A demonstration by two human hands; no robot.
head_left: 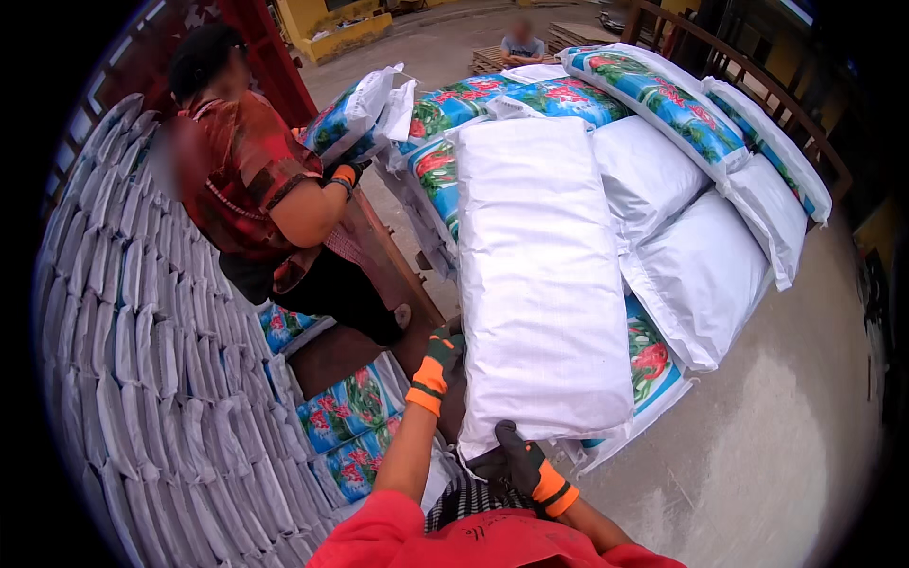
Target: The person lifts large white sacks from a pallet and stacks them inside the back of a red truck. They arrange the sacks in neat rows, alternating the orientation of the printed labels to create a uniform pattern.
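Observation:
A long white woven sack (pixel 540 284) lies in front of me, plain side up, on top of other sacks. My left hand (pixel 443 352), in a dark and orange glove, is closed at its left edge, with the fingertips partly hidden by the sack. At the near end, my right hand (pixel 516 459) grips the bottom corner, thumb uppermost and the other fingers mostly out of sight. Under and beyond it are printed sacks, blue with red and green pictures, such as the one (pixel 663 104) at the far right. A plain white sack (pixel 701 275) rests beside mine.
Tall rows of stacked sacks (pixel 142 360) fill the left side. A co-worker (pixel 251 170) in a patterned red shirt stands there, a gloved hand near a printed sack (pixel 352 114). Low printed sacks (pixel 346 412) lie by my left forearm. Another person (pixel 522 45) sits far back.

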